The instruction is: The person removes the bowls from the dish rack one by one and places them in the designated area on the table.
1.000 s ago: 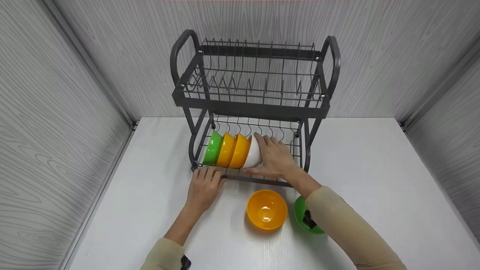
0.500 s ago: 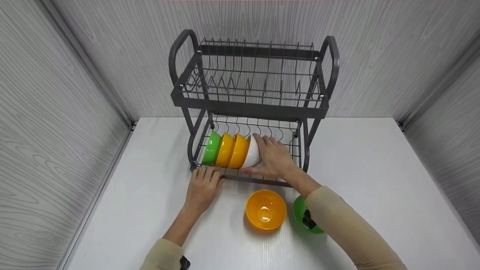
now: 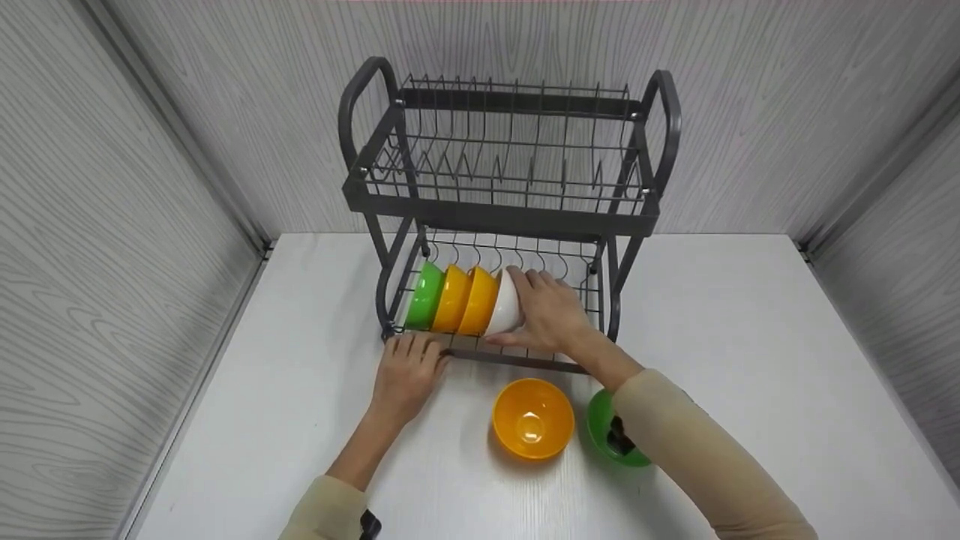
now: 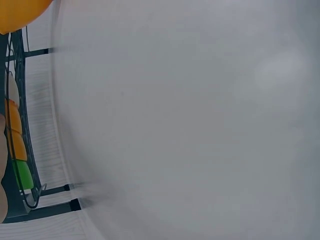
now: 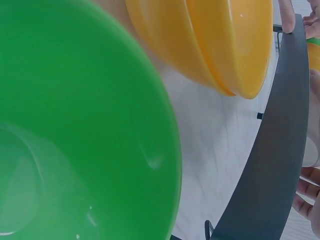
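Observation:
My right hand (image 3: 553,311) grips a white bowl (image 3: 504,304) on the lower tier of a dark dish rack (image 3: 502,217), thumb at its near edge and fingers at its far side. Left of it, two orange bowls (image 3: 465,300) and a green bowl (image 3: 425,296) lean on edge in a row, close together. At the lower tier's front left corner, my left hand (image 3: 407,375) holds the front rail, fingers over the top. Its fingers (image 4: 2,170) barely enter the left wrist view. The right wrist view has the front rail (image 5: 272,150) between the camera and the white bowl (image 5: 311,150).
An orange bowl (image 3: 533,420) stands on the white table (image 3: 750,360) before the rack; the right wrist view shows two nested orange rims (image 5: 230,45). A green bowl (image 3: 604,427) beside it is partly hidden by my right sleeve. The rack's upper tier has upright wire dividers (image 3: 510,165).

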`<action>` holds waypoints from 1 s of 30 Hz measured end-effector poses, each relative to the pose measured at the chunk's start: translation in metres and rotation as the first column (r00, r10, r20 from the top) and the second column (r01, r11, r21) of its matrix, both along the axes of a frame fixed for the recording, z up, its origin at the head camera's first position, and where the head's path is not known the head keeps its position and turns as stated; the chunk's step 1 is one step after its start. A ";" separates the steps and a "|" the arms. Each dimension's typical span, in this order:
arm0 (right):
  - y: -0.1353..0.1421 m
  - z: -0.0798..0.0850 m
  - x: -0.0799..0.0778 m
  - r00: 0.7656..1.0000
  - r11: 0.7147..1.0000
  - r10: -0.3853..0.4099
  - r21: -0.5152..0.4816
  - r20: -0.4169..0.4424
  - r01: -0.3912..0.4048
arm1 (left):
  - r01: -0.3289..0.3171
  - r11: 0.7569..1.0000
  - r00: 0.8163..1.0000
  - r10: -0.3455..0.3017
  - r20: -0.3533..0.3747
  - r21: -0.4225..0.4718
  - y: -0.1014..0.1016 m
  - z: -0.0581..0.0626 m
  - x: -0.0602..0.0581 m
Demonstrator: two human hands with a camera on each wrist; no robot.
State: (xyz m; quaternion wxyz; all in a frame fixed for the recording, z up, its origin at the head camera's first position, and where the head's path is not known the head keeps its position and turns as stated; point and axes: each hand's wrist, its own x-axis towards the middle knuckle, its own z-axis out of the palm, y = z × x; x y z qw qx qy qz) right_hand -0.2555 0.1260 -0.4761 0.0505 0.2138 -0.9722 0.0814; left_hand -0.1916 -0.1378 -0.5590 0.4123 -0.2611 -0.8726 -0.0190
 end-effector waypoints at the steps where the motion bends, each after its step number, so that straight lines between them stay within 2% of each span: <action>1: 0.000 0.000 0.000 1.000 1.000 0.002 0.004 -0.003 -0.002 | 0.002 1.000 1.000 -0.002 -0.001 0.001 0.000 0.000 0.000; 14: 0.001 0.002 -0.001 0.998 0.998 0.037 0.057 -0.056 -0.034 | 0.002 1.000 1.000 -0.002 0.007 0.000 -0.001 0.001 0.001; 19: 0.003 0.001 -0.002 0.995 0.997 0.056 0.064 -0.079 -0.051 | -0.023 1.000 1.000 0.023 -0.008 -0.018 0.000 0.002 0.002; 30: 0.004 0.004 -0.002 0.993 0.992 0.079 0.109 -0.091 -0.069 | -0.033 0.999 0.999 0.033 0.002 -0.022 0.001 0.001 0.002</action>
